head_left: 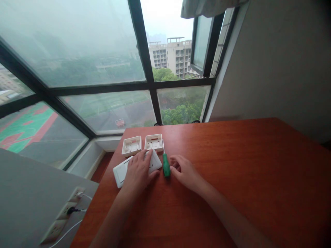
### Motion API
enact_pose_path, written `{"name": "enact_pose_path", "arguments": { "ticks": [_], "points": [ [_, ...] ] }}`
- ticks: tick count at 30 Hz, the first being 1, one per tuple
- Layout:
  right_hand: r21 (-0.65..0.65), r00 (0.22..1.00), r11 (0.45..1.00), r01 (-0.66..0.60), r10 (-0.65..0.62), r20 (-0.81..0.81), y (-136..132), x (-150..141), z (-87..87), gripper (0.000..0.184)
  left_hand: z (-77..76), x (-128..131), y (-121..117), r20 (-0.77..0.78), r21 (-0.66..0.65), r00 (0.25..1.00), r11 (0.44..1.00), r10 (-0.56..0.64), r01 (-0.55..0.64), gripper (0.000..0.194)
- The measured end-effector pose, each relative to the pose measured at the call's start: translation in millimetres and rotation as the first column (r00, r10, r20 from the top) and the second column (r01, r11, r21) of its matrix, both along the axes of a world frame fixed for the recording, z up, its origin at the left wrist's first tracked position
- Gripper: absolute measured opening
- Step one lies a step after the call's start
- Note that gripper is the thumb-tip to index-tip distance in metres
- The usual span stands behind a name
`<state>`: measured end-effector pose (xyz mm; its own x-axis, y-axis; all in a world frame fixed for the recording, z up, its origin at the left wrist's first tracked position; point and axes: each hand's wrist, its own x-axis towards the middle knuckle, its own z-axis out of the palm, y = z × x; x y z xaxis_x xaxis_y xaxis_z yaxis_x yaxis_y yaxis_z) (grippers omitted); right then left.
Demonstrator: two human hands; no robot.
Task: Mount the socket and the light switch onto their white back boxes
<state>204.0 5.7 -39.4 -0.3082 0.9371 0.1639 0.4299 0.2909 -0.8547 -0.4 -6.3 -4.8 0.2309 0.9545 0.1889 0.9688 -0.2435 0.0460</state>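
Observation:
My left hand (139, 169) lies over a white wall socket plate (155, 161), its fingers across the top and its thumb by the lower edge. To its left lies a white wall switch plate (120, 173), partly covered by the same hand. A screwdriver (166, 166) with a green handle rests on the table between my hands, its shaft pointing away from me. Close to the handle's right side is my right hand (184, 171), with curled fingers, the thumb apart and nothing visible in it. Behind the plates sit two white mounting boxes, a left one (131, 146) and a right one (153, 142).
The reddish-brown wooden table (232, 165) meets a window with dark frames (103, 89) at the back. At lower left, wall outlets (64, 210) hold a black plug and white cables beside the table edge. A plain wall (271, 62) stands at the right.

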Motion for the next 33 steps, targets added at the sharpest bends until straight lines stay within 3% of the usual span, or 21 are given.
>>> {"name": "enact_pose_path", "arguments": {
  "ticks": [4,7,9,13,16,18,21,25,33],
  "points": [
    [-0.021,0.998,0.998,0.057,-0.057,-0.004,-7.5,18.4,1.7,0.024,7.4,3.8,-2.8,0.028,0.093,1.000,0.996,-0.001,-0.002,0.063],
    [-0.029,0.995,0.995,0.097,-0.097,-0.010,-12.9,33.1,3.5,0.019,17.0,21.9,-12.2,0.141,0.146,0.986,0.987,-0.090,0.069,0.048],
    [-0.033,0.992,0.992,0.122,-0.122,-0.013,-16.2,42.0,2.8,0.013,23.0,44.1,-22.6,0.224,0.109,0.952,0.976,-0.207,0.186,0.035],
    [-0.040,0.982,0.982,0.186,-0.187,-0.025,-20.5,56.7,-7.6,0.037,25.9,99.7,-40.6,0.305,-0.079,0.861,0.891,-0.406,0.448,0.021],
    [-0.055,0.971,0.972,0.230,-0.233,-0.048,-18.8,64.6,-19.2,0.041,16.3,130.2,-40.7,0.264,-0.147,0.829,0.829,-0.493,0.540,0.018],
    [-0.059,0.964,0.965,0.256,-0.259,-0.058,-16.2,67.4,-24.8,0.041,5.1,138.8,-35.2,0.270,-0.162,0.842,0.840,-0.467,0.518,0.015],
    [-0.042,0.956,0.957,0.286,-0.288,-0.054,-14.3,67.0,-27.6,0.041,-15.0,137.6,-26.4,0.350,-0.128,0.840,0.867,-0.415,0.482,0.015],
    [0.002,0.959,0.959,0.284,-0.284,-0.028,-17.2,62.2,-25.2,0.040,-35.1,130.3,-22.6,0.397,-0.137,0.821,0.857,-0.411,0.496,0.009],
    [0.053,0.960,0.959,0.279,-0.280,0.016,-18.3,61.7,-26.5,0.038,-40.0,129.9,-22.2,0.407,-0.131,0.814,0.855,-0.414,0.501,0.009]
  ]
}}
